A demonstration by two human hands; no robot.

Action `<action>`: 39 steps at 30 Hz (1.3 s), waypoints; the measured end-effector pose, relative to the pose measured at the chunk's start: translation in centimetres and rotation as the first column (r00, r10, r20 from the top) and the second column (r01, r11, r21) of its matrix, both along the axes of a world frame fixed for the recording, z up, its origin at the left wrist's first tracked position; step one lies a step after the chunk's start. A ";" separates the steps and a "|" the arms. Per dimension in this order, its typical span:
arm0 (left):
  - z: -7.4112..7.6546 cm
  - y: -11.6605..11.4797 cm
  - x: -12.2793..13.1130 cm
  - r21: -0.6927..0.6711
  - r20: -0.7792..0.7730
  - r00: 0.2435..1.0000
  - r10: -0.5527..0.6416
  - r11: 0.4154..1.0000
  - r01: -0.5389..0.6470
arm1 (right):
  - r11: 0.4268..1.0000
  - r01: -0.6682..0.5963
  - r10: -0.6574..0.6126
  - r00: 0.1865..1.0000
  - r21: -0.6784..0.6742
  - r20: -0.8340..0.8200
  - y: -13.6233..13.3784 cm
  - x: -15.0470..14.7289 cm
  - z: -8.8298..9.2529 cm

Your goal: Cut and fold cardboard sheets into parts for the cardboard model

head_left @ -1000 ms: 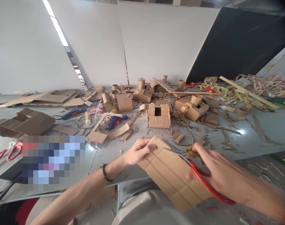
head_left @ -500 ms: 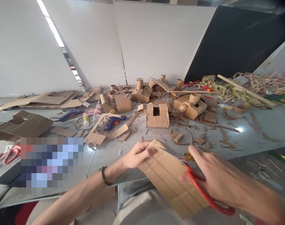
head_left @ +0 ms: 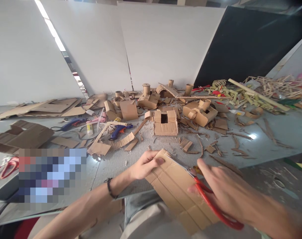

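Note:
My left hand (head_left: 148, 165) pinches the upper left corner of a flat, creased piece of cardboard (head_left: 180, 189), thumb on top. It is tilted over the table's front edge and my lap. My right hand (head_left: 220, 186) is closed round red-handled scissors (head_left: 208, 196), whose blades lie along the cardboard's upper right edge. Most of the far handle loop is hidden by my fingers. Just beyond my hands stands a small cardboard box (head_left: 165, 123) with a square notch in its front.
Blue glue guns (head_left: 119, 131) and cardboard scraps (head_left: 101, 148) lie left of centre. Cardboard models with tubes (head_left: 200, 113) stand behind. Bamboo pieces (head_left: 260, 96) are heaped at the back right, flat cardboard sheets (head_left: 53, 106) at the back left. Red-handled scissors (head_left: 10, 166) lie far left.
The scissors have shifted slightly up and left along the cardboard's edge, and their blades look more closed. A thin strip now shows beyond my right hand. My left hand keeps its grip.

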State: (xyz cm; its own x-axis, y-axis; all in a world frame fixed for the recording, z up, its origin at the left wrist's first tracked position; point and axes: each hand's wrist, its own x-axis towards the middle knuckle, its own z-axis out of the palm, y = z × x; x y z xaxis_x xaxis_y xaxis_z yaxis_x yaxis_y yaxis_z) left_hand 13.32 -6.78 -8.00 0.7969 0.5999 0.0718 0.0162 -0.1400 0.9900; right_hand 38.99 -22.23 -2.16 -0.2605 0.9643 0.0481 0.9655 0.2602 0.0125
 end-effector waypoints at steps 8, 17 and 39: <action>0.6 -0.3 -0.1 0.026 0.012 1.000 -0.025 0.999 0.025 | 1.000 0.014 -0.014 0.999 0.002 -0.036 -0.1 -0.3 0.9; 0.4 -0.1 -0.2 0.055 0.008 1.000 -0.024 0.998 0.023 | 0.998 -0.044 0.045 0.999 0.044 -0.019 -0.2 -0.8 0.5; 0.5 -0.2 -0.1 0.046 -0.006 1.000 -0.026 0.999 0.026 | 0.997 -0.073 0.073 0.996 0.005 -0.054 -1.0 -1.3 1.5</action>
State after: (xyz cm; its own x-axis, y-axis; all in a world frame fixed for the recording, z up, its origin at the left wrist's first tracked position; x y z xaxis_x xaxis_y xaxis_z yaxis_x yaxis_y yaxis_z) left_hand 13.22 -6.93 -7.46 0.8126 0.5751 0.0946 0.0171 -0.1858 0.9824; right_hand 37.67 -23.21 -0.64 -0.3268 0.9427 0.0667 0.9433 0.3297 -0.0379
